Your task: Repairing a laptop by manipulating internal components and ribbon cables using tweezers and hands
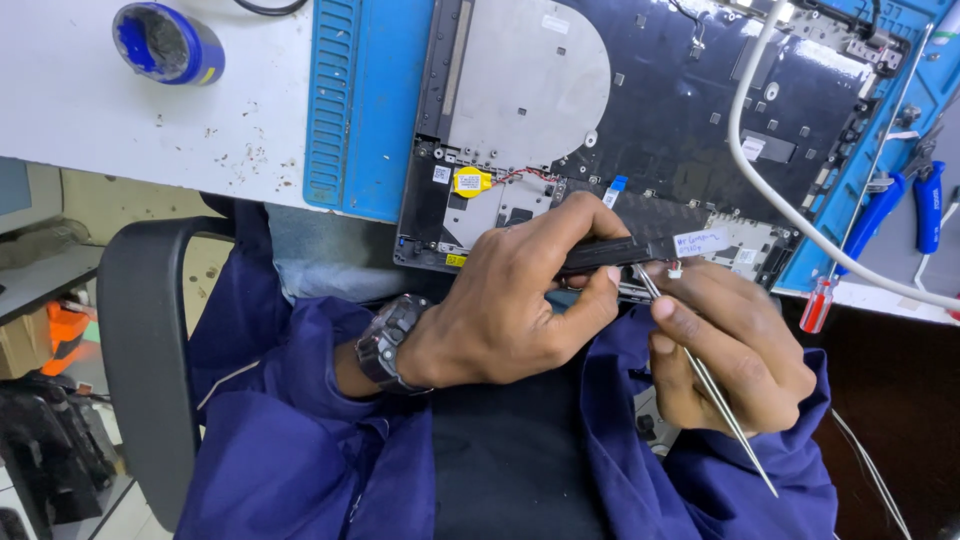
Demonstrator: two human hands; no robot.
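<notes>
The left hand [505, 305] is clenched around a slim black component [612, 252] bearing a white label, held at the near edge of the opened laptop chassis [680, 110] that lies on the blue repair mat [365, 110]. The right hand [735, 345] pinches metal tweezers [700, 375], whose tips meet a small white connector [676, 270] just beside the component's right end. The step in hand looks like fine work on that connector, so the next move calls for a steady left-hand hold and a light tweezer grip, lest the tiny plug slip or its wires strain.
</notes>
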